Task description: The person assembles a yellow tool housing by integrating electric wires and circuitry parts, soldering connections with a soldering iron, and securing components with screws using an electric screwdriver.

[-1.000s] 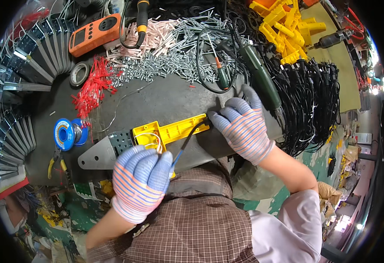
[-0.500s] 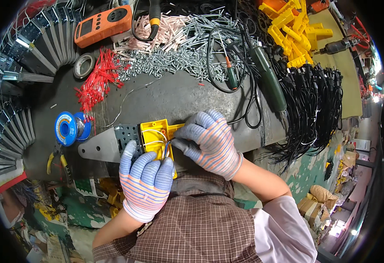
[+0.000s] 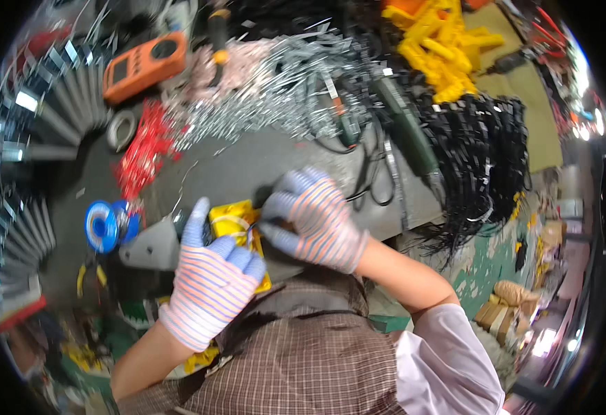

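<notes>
A yellow plastic housing lies at the near edge of the bench, its inner side up, with a pale wire visible inside. From its left side a tapered grey metal blade with holes sticks out. My left hand, in a striped knit glove, is closed over the housing's near left side, index finger stretched along it. To the right of the housing, my right hand, in a matching glove, has its thumb and fingers pinched together at the housing's edge. Motion blur hides what the pinch holds.
Behind lie red-sleeved parts, a heap of screws, an orange meter and a green-handled soldering iron or driver. A blue solder spool stands left; black cords and yellow housings are piled right.
The whole view has shifted and blurred. My left hand has moved left and its index finger now stretches farther up the housing. My right hand stays pinched beside the housing.
</notes>
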The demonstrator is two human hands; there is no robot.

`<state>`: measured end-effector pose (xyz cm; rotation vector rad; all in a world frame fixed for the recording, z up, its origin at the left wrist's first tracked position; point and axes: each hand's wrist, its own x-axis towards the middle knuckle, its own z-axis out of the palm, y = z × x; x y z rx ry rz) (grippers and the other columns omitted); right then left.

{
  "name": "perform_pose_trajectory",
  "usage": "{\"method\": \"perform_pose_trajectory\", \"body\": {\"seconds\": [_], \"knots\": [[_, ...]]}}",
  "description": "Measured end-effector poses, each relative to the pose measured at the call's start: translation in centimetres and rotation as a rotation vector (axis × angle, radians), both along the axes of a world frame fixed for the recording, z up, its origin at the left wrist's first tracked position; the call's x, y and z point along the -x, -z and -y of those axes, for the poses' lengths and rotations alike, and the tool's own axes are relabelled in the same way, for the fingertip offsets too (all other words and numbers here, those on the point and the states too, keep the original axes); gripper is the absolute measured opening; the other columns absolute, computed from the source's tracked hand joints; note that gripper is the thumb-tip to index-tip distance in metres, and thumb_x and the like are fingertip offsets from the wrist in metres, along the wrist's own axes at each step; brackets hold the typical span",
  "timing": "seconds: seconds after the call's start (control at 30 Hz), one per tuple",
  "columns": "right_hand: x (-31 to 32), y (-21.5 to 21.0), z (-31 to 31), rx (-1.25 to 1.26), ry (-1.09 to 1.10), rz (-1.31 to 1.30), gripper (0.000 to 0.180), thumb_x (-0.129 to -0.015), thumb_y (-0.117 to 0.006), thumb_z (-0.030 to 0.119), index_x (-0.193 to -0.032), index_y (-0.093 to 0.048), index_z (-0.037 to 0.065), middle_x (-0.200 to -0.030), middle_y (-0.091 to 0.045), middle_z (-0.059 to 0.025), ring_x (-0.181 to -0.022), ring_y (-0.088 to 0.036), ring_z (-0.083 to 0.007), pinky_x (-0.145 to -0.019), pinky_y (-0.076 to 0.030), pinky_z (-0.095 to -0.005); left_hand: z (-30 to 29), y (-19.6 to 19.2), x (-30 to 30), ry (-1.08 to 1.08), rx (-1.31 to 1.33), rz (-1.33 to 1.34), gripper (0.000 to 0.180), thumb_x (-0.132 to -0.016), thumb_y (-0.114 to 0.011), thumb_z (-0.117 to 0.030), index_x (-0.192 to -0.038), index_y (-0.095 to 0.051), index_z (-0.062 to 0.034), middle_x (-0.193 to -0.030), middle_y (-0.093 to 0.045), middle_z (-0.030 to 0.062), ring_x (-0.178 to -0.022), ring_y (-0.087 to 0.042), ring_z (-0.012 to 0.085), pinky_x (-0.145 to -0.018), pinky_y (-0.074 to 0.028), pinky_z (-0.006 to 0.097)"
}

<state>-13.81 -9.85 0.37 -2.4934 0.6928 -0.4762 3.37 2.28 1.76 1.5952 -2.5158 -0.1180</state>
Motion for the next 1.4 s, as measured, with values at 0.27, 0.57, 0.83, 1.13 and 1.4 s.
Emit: {"method": "perform_pose_trajectory", "body": {"seconds": [0.27, 0.57, 0.83, 1.13, 1.4], "knots": [[-0.9, 2.0, 0.8, 0.049, -0.092, 0.117, 0.028, -0.074, -0.068, 0.033, -0.09, -0.063, 0.011, -0.091, -0.053, -0.0104, -0.091, -0.052, -0.0315, -0.079, -0.041, -0.0448, 1.7, -0.1, -0.7, -0.156, 0.011, -0.191, 0.024, -0.064, -0.073, -0.02, -0.084, -0.062, -0.01, -0.102, -0.056, 0.0114, -0.102, -0.052, 0.0339, -0.094, -0.039, 0.05], [-0.3, 1.9, 1.7, -0.006, -0.11, 0.013, 0.031, -0.077, -0.068, 0.025, -0.103, -0.059, 0.01, -0.098, -0.054, -0.0106, -0.095, -0.054, -0.0313, -0.082, -0.042, -0.0426, 1.8, 0.8, 0.0, -0.3, -0.06, -0.335, 0.036, -0.067, -0.074, -0.02, -0.099, -0.063, -0.0064, -0.116, -0.054, 0.0205, -0.108, -0.051, 0.0401, -0.095, -0.04, 0.048], [5.3, -4.7, 14.7, -0.042, 0.298, 0.047, 0.022, -0.077, -0.061, 0.018, -0.095, -0.068, 0.005, -0.087, -0.065, -0.0175, -0.085, -0.064, -0.0345, -0.076, -0.053, -0.0412, 2.0, -0.8, -0.4, -0.16, -0.069, -0.026, 0.044, -0.076, -0.062, -0.028, -0.119, -0.065, -0.0188, -0.122, -0.056, 0.0174, -0.102, -0.054, 0.0337, -0.086, -0.046, 0.047], [12.9, -3.5, 34.4, -0.887, 1.376, 0.849, 0.046, -0.084, -0.067, 0.028, -0.126, -0.056, 0.013, -0.107, -0.063, -0.0112, -0.088, -0.06, -0.0269, -0.075, -0.053, -0.0437, 2.2, -1.3, -0.4, -0.192, -0.208, 0.011, 0.053, -0.079, -0.062, -0.026, -0.132, -0.058, -0.026, -0.134, -0.051, 0.0168, -0.109, -0.052, 0.0344, -0.096, -0.042, 0.047], [13.5, -1.2, 35.6, -0.782, 1.343, 1.26, 0.033, -0.084, -0.066, 0.007, -0.114, -0.051, 0.01, -0.107, -0.061, -0.0132, -0.085, -0.064, -0.0286, -0.063, -0.06, -0.0453, 2.2, -1.5, -0.1, -0.168, -0.2, 0.002, 0.056, -0.077, -0.064, -0.025, -0.133, -0.057, -0.0252, -0.134, -0.05, 0.0165, -0.111, -0.052, 0.0346, -0.097, -0.04, 0.049]]}}
